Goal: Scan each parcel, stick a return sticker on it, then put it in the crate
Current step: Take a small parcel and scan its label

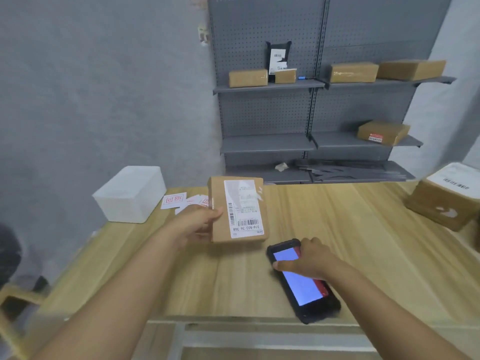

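- Head view: a brown cardboard parcel with a white shipping label [237,210] is held above the light wooden table [363,242] by the left hand [193,224], whose thumb is pressed on the front face; the fingers are hidden behind the box.
- A black handheld scanner with a lit blue screen [302,280] is lying on the table near its front edge and is gripped across its upper part by the right hand [309,261]; the screen's middle is covered by that hand.
- The label's small print is too blurred to be read.
- A white rectangular plastic crate [131,194] is seen at the table's far left, and red-and-white return stickers [174,201] are spread just beside it, partly hidden behind the parcel.
- A second brown cardboard box [444,198] is cut off at the right edge.
- More boxes are stored on grey metal shelves [270,87] behind.
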